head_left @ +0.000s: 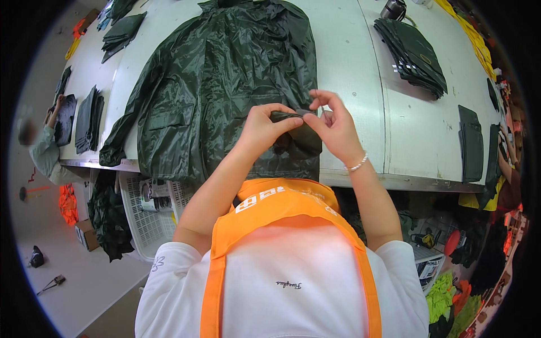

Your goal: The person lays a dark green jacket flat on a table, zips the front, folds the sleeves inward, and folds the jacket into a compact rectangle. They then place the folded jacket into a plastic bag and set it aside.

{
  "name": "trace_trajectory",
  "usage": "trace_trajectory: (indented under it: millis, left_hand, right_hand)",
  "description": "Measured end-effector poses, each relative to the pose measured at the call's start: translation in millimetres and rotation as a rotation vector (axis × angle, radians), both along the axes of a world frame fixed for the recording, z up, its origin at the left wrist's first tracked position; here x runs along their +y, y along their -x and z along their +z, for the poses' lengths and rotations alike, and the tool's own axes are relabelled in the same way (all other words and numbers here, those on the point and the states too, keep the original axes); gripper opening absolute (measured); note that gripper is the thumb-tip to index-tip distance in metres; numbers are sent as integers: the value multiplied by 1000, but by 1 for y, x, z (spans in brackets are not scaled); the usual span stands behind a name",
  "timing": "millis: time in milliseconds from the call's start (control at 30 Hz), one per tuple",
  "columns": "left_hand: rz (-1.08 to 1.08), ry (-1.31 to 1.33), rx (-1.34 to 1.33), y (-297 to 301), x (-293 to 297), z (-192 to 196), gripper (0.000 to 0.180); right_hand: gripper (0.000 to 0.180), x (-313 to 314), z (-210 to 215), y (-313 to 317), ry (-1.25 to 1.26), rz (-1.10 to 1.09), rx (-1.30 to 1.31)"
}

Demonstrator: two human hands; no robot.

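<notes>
Dark green jacket [225, 73] lies spread mid-table, reaching the near edge of the pale table [352, 67]. Left hand [266, 125] is pinched on a fold at its right side; right hand [336, 125] is right beside it, thumb at the same fold, can't tell if it's gripping. Folded dark garments [411, 56] sit far right, white basket [147, 228] near left below the table.

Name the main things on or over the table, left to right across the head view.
Narrow stack of dark folded pieces → dark green jacket → right hand → thick dark folded stack → flat dark green folded bundle near the right end.
</notes>
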State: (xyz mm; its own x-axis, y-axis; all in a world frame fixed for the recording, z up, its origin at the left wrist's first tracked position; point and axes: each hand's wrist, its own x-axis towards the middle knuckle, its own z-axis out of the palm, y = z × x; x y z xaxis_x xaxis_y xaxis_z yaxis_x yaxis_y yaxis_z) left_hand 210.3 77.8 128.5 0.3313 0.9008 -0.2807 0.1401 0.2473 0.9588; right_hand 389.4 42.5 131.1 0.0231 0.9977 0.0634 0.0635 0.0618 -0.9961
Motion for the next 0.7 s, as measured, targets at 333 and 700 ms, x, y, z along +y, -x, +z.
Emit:
trace_trajectory:
  millis: [333,700]
  left_hand:
    - [-9,-72,20,-4,3,16,20]
    - [-57,-9,1,-2,3,18,17]
  right_hand:
    - [16,-7,12,-26,-24,192,-211]
    - [13,-2,16,-21,-133,218,-254]
